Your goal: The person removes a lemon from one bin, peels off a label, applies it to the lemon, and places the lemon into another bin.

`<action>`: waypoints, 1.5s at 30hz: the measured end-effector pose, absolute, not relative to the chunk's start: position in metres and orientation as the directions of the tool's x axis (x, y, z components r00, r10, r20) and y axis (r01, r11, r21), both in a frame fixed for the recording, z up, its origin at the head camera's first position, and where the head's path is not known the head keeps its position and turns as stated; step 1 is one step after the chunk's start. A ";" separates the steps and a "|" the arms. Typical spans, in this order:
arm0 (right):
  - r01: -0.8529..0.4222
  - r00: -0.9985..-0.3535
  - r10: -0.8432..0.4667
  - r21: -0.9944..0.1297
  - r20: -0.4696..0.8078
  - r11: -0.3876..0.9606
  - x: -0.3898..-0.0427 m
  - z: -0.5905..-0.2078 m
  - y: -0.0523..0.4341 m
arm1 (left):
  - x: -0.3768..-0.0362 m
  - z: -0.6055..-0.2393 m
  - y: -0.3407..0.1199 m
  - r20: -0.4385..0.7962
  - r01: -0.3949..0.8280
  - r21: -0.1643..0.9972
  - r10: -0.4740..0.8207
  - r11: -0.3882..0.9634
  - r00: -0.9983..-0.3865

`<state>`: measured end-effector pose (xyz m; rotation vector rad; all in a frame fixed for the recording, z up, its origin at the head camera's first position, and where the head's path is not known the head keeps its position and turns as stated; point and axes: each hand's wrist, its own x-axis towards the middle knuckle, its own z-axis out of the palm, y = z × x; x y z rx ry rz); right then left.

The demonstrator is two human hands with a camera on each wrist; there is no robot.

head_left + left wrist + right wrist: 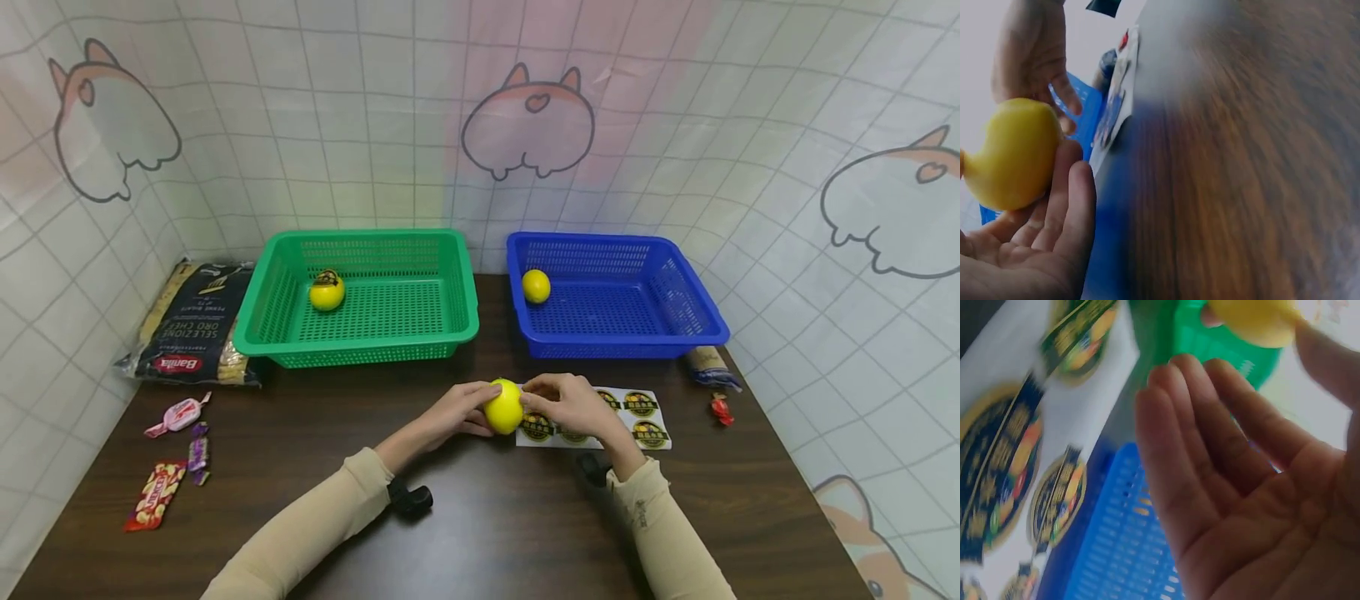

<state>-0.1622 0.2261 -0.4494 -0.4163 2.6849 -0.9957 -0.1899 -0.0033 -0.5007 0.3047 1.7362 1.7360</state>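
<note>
A yellow lemon (pixel 503 407) is held up over the table in my left hand (pixel 454 414); the thumb lies on top and the fingers are underneath. In the left wrist view the lemon (pixel 1015 153) rests against the curled fingers. My right hand (pixel 576 406) reaches in from the right, thumb at the lemon's side. Its fingers (pixel 1194 434) are loosely extended in the right wrist view, and no sticker shows on the visible fingertips. Beneath this hand lies a white sheet of round dark stickers (pixel 651 434).
Behind stand a green basket (pixel 352 358) with a stickered lemon (pixel 327 292) and a blue basket (pixel 622 343) with a plain lemon (pixel 536 287). A pasta bag (pixel 198 321) and wrapped sweets (pixel 180 415) lie left. A small packet (pixel 708 367) and red candy (pixel 722 409) lie right.
</note>
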 end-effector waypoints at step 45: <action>-0.334 -0.889 -0.457 -0.647 -0.025 0.685 -0.162 -0.416 0.238 | -0.191 -0.502 -0.015 -0.336 -0.363 0.930 0.534 0.059 -0.776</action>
